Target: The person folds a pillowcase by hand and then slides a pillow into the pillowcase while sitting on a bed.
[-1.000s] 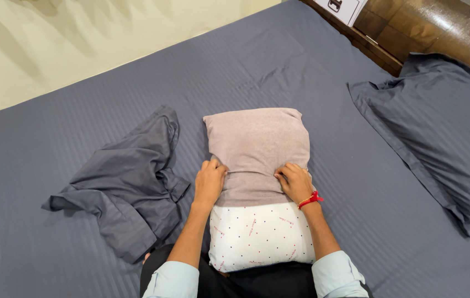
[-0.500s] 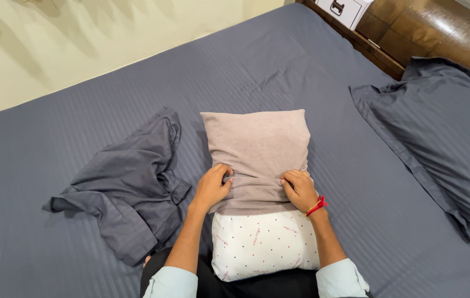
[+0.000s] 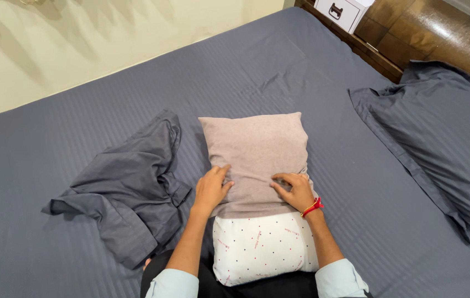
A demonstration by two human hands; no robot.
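resting flatter now, both hands have loosened their earlier pinch: left hand [image 3: 211, 189] and right hand [image 3: 294, 190] lie open-fingered on the grey cover [image 3: 254, 154], half over the dotted pillow [image 3: 265, 248] on the bed [image 3: 301, 72].

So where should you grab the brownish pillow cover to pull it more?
Probably at its open hem, where the taupe pillow cover ends across the white dotted pillow. Come from the near side, one hand at each side edge: the left hand and right hand already rest just above that hem. The far end is closed and filled, so there is no loose edge there.
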